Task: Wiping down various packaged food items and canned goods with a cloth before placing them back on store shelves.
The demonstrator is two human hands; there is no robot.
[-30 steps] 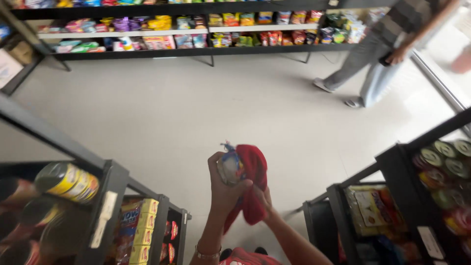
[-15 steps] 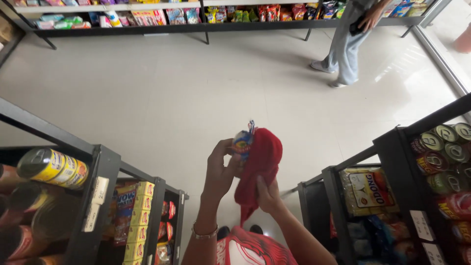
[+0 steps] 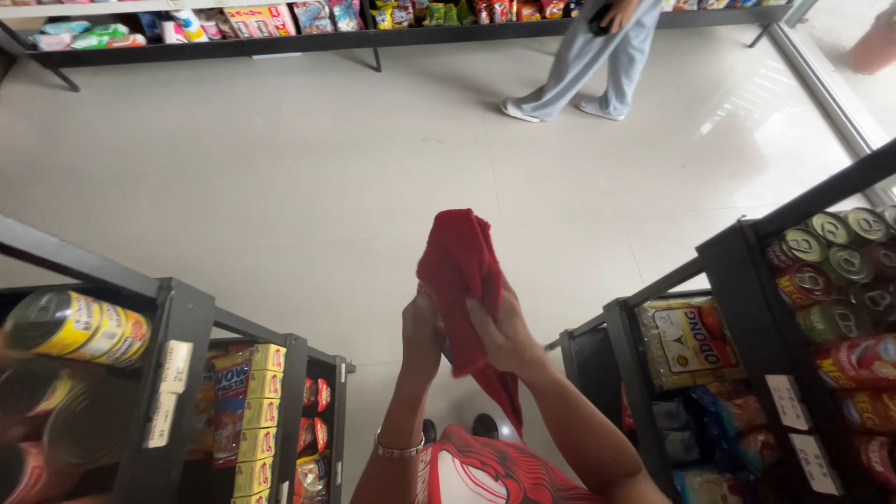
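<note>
Between two shelf racks, our left hand [image 3: 422, 334] and right hand [image 3: 504, 336], fingers closed, clasp a red cloth [image 3: 462, 271]; cans [image 3: 75, 325] sit at nine o'clock.

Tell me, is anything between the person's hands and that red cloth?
Nothing visible does. Both the left hand and the right hand grip the red cloth directly, bunched between them above the bare floor.

One red cloth [image 3: 464, 271], two hands: left [image 3: 422, 334], right [image 3: 504, 334]. One bracelet [image 3: 399, 450], two dark shoes [image 3: 483, 426] near; one other person [image 3: 588, 56] far right. Two yellow cans [image 3: 75, 325] near left, about six green-topped cans [image 3: 840, 252] right, five yellow boxes [image 3: 261, 420] stacked near left.
</note>
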